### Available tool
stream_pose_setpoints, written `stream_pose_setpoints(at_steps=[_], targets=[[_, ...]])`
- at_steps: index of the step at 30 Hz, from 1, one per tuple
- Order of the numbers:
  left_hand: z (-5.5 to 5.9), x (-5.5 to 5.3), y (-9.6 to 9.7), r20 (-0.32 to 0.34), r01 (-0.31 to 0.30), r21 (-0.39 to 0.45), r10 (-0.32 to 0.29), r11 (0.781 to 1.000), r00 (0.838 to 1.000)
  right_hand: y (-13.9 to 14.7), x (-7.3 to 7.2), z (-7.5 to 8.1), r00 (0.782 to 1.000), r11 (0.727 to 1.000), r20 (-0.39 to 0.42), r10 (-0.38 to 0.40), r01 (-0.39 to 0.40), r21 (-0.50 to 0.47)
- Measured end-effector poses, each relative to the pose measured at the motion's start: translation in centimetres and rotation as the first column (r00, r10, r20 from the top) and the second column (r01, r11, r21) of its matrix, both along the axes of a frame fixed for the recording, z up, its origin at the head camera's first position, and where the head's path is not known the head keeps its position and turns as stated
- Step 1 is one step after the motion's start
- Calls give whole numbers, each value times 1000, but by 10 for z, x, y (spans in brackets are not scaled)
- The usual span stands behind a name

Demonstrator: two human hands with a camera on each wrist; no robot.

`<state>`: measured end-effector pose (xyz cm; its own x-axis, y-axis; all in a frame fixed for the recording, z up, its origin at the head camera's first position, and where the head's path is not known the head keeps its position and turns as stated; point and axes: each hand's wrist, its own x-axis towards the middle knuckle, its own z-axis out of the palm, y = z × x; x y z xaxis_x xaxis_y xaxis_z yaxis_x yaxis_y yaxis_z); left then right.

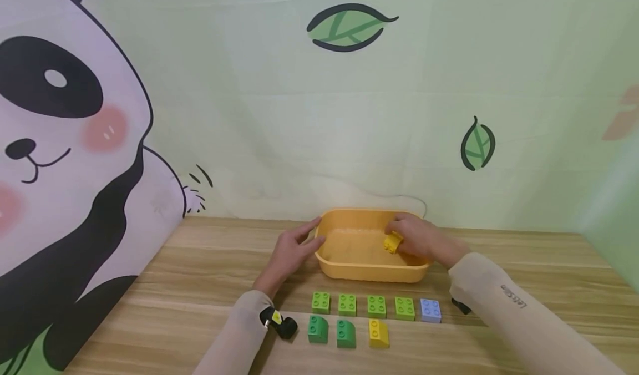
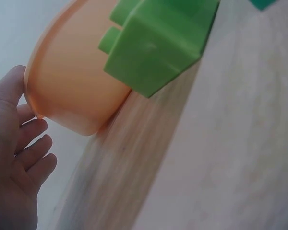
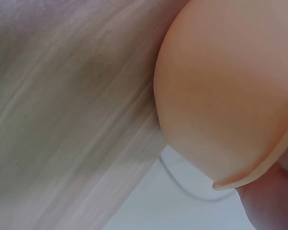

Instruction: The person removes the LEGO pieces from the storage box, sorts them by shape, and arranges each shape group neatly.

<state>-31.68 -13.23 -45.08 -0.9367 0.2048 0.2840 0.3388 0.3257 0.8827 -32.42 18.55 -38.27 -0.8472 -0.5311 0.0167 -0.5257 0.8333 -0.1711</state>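
A yellow-orange plastic basin (image 1: 374,273) stands on the table near the wall. My left hand (image 1: 291,251) holds its left rim, thumb over the edge and fingers outside; the left wrist view shows the same hand (image 2: 12,148) at the rim. Inside the basin's right part, my right hand (image 1: 421,237) grips a small yellow toy brick (image 1: 392,242), its studs showing. In front of the basin is a row of several light green bricks (image 1: 347,304) and a blue brick (image 1: 430,310). Nearer lie two dark green curved bricks (image 1: 317,329) and a yellow curved brick (image 1: 378,333).
A wood-grain table (image 1: 199,286) carries everything. Behind it hangs a pale green backdrop (image 1: 279,114) printed with a panda and leaves. A thin cable (image 1: 399,196) runs along the backdrop behind the basin. Black wrist cameras (image 1: 284,327) sit at both sleeves, close to the bricks.
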Motion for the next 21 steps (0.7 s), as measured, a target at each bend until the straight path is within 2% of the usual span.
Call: stream_pose_setpoints(at_steps=[2, 6, 9, 12, 15, 21], targets=[[0, 0, 0, 5, -3, -2, 3, 1000, 1000, 0, -1, 0, 1000, 1000, 6, -5, 5, -17], [0, 0, 0, 17, -9, -5, 9, 1000, 1000, -1, 0, 0, 999, 991, 38, -17, 22, -133], [0, 0, 0, 20, -8, -4, 8, 1000, 1000, -2, 5, 4, 997, 974, 67, -32, 46, -222], [0, 0, 0, 17, -6, -1, 6, 1000, 1000, -3, 13, 9, 997, 961, 69, -46, 63, -271], [0, 0, 0, 7, -5, 3, 5, 1000, 1000, -4, 24, 13, 999, 945, 36, -39, 48, -323], [0, 0, 0, -2, -3, 8, 3, 1000, 1000, -3, 49, 16, 996, 895, -90, 29, -66, -441]])
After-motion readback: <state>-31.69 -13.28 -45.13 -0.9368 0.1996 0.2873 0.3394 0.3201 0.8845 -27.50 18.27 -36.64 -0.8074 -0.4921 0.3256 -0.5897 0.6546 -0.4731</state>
